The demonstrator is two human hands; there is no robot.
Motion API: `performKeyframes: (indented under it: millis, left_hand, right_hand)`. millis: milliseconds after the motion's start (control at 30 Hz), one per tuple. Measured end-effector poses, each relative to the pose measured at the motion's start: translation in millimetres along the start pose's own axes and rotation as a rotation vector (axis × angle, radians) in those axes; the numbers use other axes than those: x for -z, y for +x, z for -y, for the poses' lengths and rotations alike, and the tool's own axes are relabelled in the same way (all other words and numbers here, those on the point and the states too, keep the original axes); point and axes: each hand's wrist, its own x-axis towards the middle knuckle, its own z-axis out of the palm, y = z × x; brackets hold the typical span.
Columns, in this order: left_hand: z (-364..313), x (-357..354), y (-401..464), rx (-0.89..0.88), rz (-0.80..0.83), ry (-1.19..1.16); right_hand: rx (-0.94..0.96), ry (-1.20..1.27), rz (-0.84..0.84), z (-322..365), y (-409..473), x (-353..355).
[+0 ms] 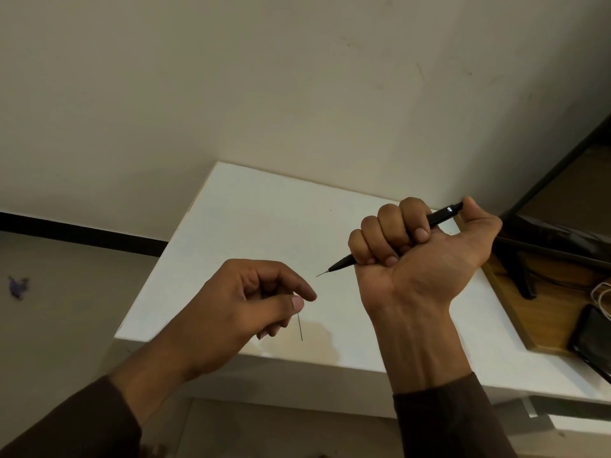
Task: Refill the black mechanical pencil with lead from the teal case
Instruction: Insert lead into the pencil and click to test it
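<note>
My right hand (pixel 416 249) is fisted around the black mechanical pencil (pixel 441 215), thumb on its top end. The pencil slants down to the left and a short bit of lead pokes from its tip (pixel 322 274). My left hand (pixel 261 302) pinches a thin stick of lead (pixel 300 327) between thumb and forefinger; the stick hangs down below the fingers. The pencil tip is a short way up and right of my left fingertips, not touching them. Both hands hover over the white table (pixel 251 219). The teal case is not in view.
A wooden surface (pixel 545 312) adjoins the table on the right, bearing a dark monitor stand (pixel 525 279), a black phone (pixel 591 342) and white cable (pixel 603 299). A wall rises behind. The floor lies at the left with a small purple scrap (pixel 18 287).
</note>
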Motion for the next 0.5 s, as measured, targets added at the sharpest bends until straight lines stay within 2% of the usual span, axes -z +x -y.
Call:
performKeyframes:
  millis: [500]
  left_hand:
    - [-3.6,-1.6,-1.7,-0.033,0.001,0.08]
  right_hand:
    - [-0.029,-0.027,0.031,-5.6,-2.1,-3.1]
